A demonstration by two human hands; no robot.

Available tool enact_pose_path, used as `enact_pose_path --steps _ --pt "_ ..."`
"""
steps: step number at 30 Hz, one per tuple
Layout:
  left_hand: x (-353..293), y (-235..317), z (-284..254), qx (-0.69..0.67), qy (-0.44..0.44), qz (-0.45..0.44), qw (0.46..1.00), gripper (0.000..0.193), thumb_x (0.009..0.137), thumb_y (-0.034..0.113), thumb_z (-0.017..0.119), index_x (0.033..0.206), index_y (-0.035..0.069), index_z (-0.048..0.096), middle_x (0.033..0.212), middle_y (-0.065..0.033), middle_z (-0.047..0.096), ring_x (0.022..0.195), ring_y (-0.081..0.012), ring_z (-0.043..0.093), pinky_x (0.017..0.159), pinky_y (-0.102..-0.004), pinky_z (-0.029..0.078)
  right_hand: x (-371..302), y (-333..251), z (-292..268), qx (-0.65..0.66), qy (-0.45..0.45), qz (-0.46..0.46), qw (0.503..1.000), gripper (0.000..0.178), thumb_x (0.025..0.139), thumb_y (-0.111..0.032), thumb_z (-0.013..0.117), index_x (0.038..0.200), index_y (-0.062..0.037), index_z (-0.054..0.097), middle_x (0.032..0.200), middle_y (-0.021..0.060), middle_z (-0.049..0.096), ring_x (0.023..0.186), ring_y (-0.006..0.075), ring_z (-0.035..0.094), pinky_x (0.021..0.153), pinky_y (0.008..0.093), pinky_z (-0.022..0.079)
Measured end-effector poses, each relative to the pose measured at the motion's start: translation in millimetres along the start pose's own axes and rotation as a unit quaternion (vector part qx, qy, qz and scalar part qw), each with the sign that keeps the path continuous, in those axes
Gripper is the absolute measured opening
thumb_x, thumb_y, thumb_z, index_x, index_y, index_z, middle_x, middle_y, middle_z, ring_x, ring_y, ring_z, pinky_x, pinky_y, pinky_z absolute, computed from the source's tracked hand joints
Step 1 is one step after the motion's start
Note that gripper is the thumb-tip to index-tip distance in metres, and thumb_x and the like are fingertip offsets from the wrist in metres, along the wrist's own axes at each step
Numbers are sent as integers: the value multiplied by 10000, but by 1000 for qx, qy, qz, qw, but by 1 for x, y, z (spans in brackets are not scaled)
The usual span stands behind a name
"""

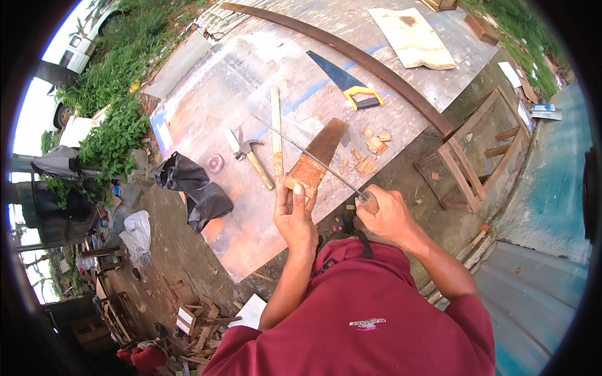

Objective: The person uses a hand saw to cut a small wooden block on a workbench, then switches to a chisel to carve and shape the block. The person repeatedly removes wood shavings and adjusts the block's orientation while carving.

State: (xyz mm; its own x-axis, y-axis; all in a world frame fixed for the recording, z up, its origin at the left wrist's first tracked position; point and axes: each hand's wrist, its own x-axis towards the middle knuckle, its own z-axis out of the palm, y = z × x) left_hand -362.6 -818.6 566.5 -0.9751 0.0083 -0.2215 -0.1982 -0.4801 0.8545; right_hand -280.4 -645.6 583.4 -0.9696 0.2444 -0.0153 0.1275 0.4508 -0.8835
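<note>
My left hand [296,220] grips a brown wooden piece [308,173] by its near end, thumb on top. The piece is rough and light orange-brown near my fingers, with a darker, smoother part tapering away from me. My right hand [387,216] is closed around the handle of a long, thin metal file [291,141]. The file slants up to the left across the wooden piece; whether it touches the wood, I cannot tell. Below both hands is a paint-stained work table [248,235]. Several wood chips [376,145] lie right of the wooden piece.
On the table are a claw hammer [256,164], a pale wooden strip [276,125], a handsaw [338,75], a round tape roll [215,164] and a black plastic bag [199,191]. A long dark bar [351,53] curves across the far side. Right stands a wooden frame [464,169]; scrap wood [204,326] lies lower left.
</note>
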Motion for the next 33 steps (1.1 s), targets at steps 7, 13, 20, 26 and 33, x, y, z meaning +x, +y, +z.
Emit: enact_pose_path --steps 7,13,20,26,33 --pt "2 8 22 54 -11 13 998 467 1003 163 662 1390 -66 536 1228 -131 670 1082 -180 669 941 -353 573 18 -7 -2 -14 -66 67 995 185 816 -135 684 881 24 616 648 228 602 616 425 633 599 442 509" --pt "3 8 29 58 -25 19 998 455 1008 127 646 1391 -88 528 1229 -130 669 1072 -167 666 928 -339 585 28 -41 -28 10 -36 -40 999 300 808 -174 706 976 61 626 706 300 637 737 498 651 649 520 536" --pt "1 10 42 68 -18 16 997 471 1014 95 621 1422 -100 485 1315 -160 618 1132 -204 645 968 -360 576 35 -4 -23 -26 -94 46 994 295 809 -172 701 950 72 617 715 308 643 754 508 659 672 531 544" --pt "4 9 48 82 -18 15 996 485 1010 96 627 1425 -106 478 1322 -165 613 1140 -205 641 964 -357 577 34 -13 -28 -16 -55 22 998 280 808 -170 709 916 70 613 701 308 638 747 502 664 673 521 549" --pt "8 3 51 48 -2 42 998 435 998 84 644 1367 -117 533 1237 -147 652 1062 -207 676 926 -350 593 28 -25 -35 -22 -68 -35 997 335 811 -187 739 987 52 582 745 291 660 732 489 666 680 529 541"
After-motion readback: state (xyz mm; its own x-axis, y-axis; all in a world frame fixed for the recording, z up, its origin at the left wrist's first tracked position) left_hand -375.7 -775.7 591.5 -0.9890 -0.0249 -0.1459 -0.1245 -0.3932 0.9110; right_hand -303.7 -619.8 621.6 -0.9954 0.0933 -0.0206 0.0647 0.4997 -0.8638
